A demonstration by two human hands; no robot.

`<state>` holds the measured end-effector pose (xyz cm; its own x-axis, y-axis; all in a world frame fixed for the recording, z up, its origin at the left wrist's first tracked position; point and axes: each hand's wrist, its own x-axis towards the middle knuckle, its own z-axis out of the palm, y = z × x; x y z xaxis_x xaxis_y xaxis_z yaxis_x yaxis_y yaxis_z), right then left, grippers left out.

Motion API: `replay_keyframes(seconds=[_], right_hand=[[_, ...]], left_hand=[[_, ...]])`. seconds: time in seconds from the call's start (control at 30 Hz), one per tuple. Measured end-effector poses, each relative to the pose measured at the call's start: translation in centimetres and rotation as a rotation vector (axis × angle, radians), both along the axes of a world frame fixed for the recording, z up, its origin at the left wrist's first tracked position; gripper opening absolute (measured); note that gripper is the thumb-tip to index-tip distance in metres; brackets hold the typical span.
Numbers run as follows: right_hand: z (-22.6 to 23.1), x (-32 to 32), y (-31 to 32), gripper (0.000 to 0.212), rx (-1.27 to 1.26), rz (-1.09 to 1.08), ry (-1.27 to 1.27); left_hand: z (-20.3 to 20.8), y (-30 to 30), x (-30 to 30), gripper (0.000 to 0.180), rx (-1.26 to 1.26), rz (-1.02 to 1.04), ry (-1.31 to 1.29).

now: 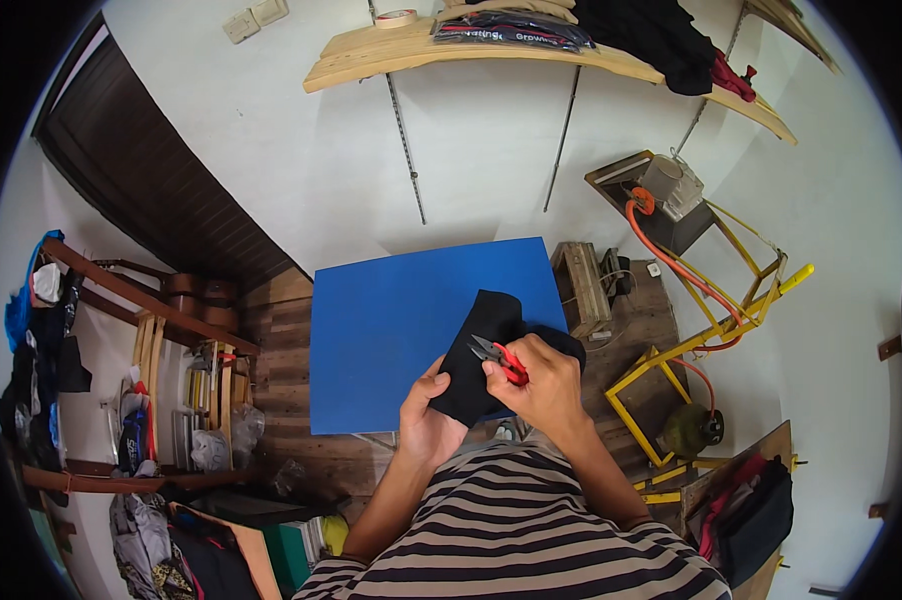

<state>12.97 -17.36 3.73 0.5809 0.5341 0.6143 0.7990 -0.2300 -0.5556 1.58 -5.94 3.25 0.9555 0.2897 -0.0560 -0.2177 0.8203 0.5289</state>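
Note:
A piece of black cloth (493,318) is held up over the near part of a blue table (391,320). My left hand (430,415) grips its left edge, thumb on top and fingers underneath. In my right hand (543,385) is a pair of small thread snips (511,366) with red handles and dark blades. The blades point up and left, lying over the face of the cloth. More of the black cloth hangs behind my right hand, partly hidden by it. I cannot tell whether the blades touch the fabric.
Above the far wall's base runs a wooden shelf (371,60) with folded clothes and a tape roll. To the right stand a yellow metal frame (661,375) with an orange hose and a green gas cylinder (689,430). Wooden racks (151,285) with mixed items line the left.

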Motion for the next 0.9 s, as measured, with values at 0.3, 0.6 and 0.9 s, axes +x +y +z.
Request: replay_keyframes(seconds=[0.3, 0.6, 0.9], right_hand=[[0.19, -0.39, -0.17, 0.025, -0.013, 0.027, 0.001], [0.02, -0.52, -0.27, 0.024, -0.040, 0.033, 0.026], [0.30, -0.42, -0.40, 0.025, 0.019, 0.103, 0.173]], left_hand=[[0.27, -0.01, 0.18, 0.054, 0.016, 0.003, 0.000], [0.44, -0.14, 0.42, 0.051, 0.015, 0.021, 0.003], [0.64, -0.19, 0.86, 0.052, 0.014, 0.020, 0.005]])
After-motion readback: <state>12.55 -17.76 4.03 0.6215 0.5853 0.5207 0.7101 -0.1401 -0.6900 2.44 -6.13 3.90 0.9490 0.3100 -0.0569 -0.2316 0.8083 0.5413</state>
